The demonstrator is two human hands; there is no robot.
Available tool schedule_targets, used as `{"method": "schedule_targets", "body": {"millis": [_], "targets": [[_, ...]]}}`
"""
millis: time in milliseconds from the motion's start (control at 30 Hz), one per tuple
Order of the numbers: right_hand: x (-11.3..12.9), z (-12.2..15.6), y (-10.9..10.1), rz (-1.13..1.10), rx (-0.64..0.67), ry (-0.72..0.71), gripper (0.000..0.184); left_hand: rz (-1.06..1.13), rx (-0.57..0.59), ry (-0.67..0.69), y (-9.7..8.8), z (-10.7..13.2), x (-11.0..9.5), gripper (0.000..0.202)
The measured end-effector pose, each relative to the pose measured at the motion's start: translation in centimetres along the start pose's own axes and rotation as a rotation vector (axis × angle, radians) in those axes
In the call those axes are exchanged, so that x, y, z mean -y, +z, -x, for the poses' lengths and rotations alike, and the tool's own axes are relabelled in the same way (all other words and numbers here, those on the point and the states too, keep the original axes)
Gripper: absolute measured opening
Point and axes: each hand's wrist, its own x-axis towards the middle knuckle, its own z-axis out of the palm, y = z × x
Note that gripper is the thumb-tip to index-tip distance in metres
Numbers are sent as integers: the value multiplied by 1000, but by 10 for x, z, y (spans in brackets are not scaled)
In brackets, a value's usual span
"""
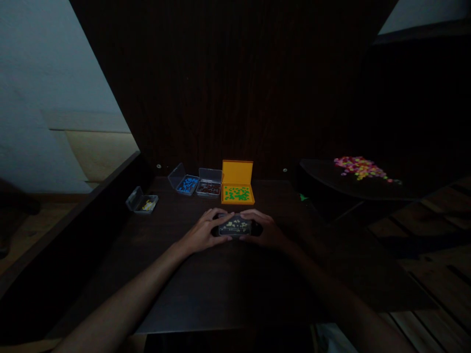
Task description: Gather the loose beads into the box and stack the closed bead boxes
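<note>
Between both hands is a small clear plastic box with pale yellowish pieces in it; its lid looks closed. My left hand grips the box's left end, thumb at the near side and fingers over the far side. At the opposite end, my right hand holds it the same way. Just beyond the hands stands an open orange box with green pieces in its tray. Beside it are an open clear box of dark reddish pieces and another open clear box of blue pieces.
An open clear box with yellow and white pieces sits at the left. On a dark shelf at the right lies a pile of pink and yellow pieces. A green scrap lies by that shelf. A dark panel rises behind.
</note>
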Motion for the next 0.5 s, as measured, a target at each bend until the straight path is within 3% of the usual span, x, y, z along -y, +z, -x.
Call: {"method": "schedule_targets", "body": {"millis": [500], "targets": [[4,0,1,276,57,-146,50,-263,25,144,-2,2,-1,49]]}}
